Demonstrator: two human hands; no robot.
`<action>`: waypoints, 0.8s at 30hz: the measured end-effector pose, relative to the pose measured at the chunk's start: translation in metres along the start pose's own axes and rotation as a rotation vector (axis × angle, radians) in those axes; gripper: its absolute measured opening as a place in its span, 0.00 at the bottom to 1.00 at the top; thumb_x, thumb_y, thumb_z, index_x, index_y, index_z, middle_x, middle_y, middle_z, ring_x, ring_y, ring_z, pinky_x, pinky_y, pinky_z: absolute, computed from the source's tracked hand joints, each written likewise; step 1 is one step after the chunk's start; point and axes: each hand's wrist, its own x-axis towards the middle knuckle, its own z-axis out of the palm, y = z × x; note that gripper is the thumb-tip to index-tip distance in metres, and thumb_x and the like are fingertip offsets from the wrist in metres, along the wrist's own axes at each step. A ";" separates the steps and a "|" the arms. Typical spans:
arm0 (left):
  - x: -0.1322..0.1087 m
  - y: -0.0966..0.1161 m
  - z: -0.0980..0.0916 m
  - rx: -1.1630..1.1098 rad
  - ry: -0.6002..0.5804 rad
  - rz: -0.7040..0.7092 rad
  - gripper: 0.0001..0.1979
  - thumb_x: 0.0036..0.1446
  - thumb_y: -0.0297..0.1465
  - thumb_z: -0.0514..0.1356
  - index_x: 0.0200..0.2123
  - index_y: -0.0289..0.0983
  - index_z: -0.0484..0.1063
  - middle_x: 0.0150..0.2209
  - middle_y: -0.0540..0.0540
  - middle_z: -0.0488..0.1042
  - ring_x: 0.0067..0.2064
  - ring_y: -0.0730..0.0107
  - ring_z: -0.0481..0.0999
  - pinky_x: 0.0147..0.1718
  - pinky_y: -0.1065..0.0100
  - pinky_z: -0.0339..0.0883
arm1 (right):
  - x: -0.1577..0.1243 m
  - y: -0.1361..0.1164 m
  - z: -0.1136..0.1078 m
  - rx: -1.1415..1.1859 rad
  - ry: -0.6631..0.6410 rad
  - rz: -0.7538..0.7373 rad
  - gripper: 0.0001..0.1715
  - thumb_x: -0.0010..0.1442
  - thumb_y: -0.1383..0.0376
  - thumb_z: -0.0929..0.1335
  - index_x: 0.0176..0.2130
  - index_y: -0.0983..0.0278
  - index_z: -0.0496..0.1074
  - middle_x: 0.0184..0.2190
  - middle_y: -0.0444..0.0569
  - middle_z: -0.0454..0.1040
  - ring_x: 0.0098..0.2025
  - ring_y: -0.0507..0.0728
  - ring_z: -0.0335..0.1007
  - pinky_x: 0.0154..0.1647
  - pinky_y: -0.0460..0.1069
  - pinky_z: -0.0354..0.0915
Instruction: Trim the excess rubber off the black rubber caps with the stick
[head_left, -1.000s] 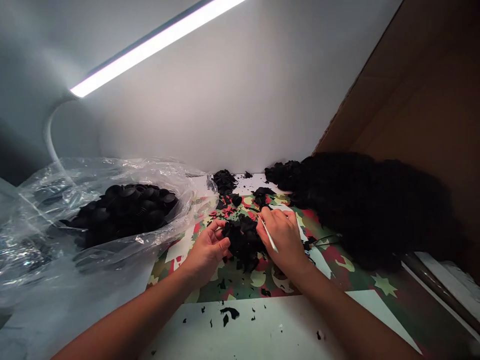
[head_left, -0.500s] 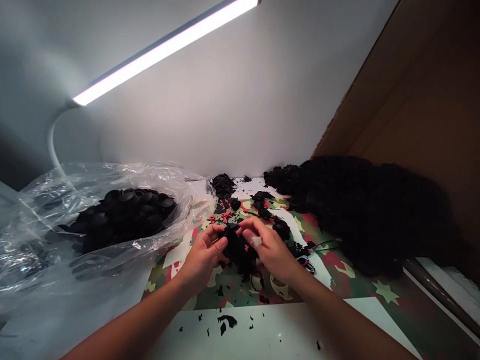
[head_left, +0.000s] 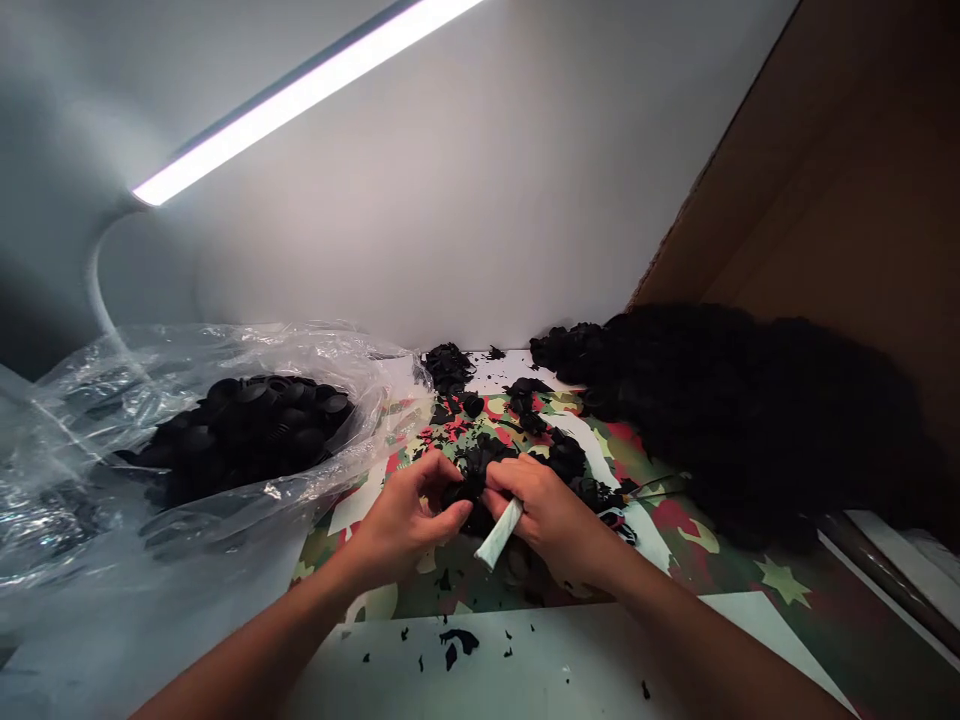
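Black piece [head_left: 456,493] pinched between curled fingers and thumb of the left hand [head_left: 409,508]; outline hard to tell, dark against dark. Right hand [head_left: 551,512] close beside it, fingers clamped on a white-wrapped tool [head_left: 499,536], blunt end slanting out below the fist toward the left wrist, other end hidden at the fingers. Just beyond both sets of fingertips: loose black pieces [head_left: 486,450], more past the right knuckles. Under the grip, a patterned mat [head_left: 409,598] in green, red and cream. Nearer than the hands, a white sheet [head_left: 540,655] with black scraps [head_left: 460,640] scattered on it. Left of the left hand: clear plastic bag [head_left: 247,492], mouth spread around round black parts [head_left: 255,400]. Well right of the right hand: big dark heap [head_left: 750,420] against leaning cardboard [head_left: 825,190]. High above and left of the grip: lit lamp bar [head_left: 300,104].
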 end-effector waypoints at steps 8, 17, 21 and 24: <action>-0.001 0.003 -0.009 -0.312 -0.068 -0.037 0.11 0.44 0.22 0.61 0.33 0.38 0.67 0.28 0.53 0.66 0.29 0.76 0.64 0.25 0.75 0.56 | 0.003 0.007 0.000 -0.231 0.267 0.127 0.16 0.66 0.68 0.59 0.27 0.59 0.55 0.23 0.42 0.66 0.26 0.54 0.57 0.33 0.49 0.54; 0.000 -0.001 -0.010 -0.460 -0.076 -0.098 0.17 0.40 0.20 0.58 0.36 0.38 0.67 0.31 0.51 0.71 0.28 0.73 0.71 0.24 0.75 0.58 | 0.002 0.015 -0.009 -0.022 0.219 0.361 0.14 0.57 0.68 0.64 0.24 0.59 0.55 0.17 0.38 0.60 0.21 0.52 0.51 0.23 0.48 0.45; 0.003 -0.006 -0.012 -0.479 0.021 0.056 0.17 0.47 0.20 0.62 0.40 0.39 0.66 0.33 0.51 0.74 0.32 0.71 0.75 0.30 0.73 0.65 | 0.005 0.023 -0.014 0.167 0.178 0.425 0.17 0.54 0.65 0.65 0.21 0.59 0.51 0.17 0.37 0.51 0.22 0.51 0.46 0.22 0.47 0.43; 0.004 -0.006 -0.011 -0.430 0.044 0.097 0.19 0.51 0.22 0.64 0.45 0.41 0.65 0.39 0.49 0.73 0.37 0.71 0.75 0.34 0.72 0.68 | 0.006 0.022 -0.019 0.235 0.113 0.392 0.18 0.56 0.64 0.63 0.21 0.59 0.49 0.18 0.38 0.49 0.22 0.50 0.45 0.22 0.46 0.45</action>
